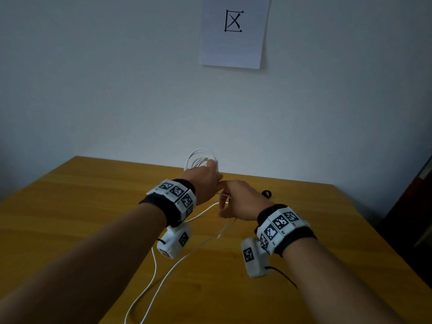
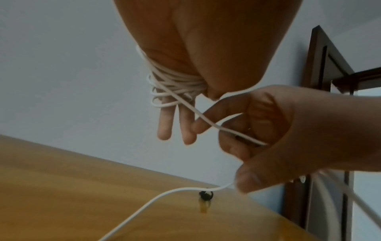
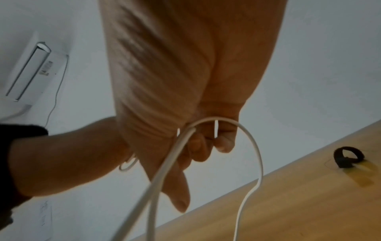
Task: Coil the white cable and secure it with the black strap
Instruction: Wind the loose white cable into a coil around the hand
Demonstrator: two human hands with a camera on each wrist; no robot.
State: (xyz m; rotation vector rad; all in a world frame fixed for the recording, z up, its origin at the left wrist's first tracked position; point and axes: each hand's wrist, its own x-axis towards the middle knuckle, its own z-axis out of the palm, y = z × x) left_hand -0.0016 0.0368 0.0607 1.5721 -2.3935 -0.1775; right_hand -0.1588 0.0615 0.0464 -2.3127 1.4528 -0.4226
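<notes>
Yellow wooden surface (image 1: 93, 206) below, both hands raised over it. Left hand (image 1: 205, 181): fingers straight, thin white cable (image 2: 177, 84) wound round them in several loops, thumb seems to pin loops. Right hand (image 1: 243, 199) just beside, fingers curled round free run. Winding half done, we judge; we should keep light tension and lay each turn beside the last. Small black strap loop (image 1: 266, 193) lies on surface beyond right hand, untouched.

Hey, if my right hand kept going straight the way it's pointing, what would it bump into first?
Probably your left hand: the right hand points forward-left at its fingers, which carry the coiled white cable. They look nearly touching, though depth is unclear.
</notes>
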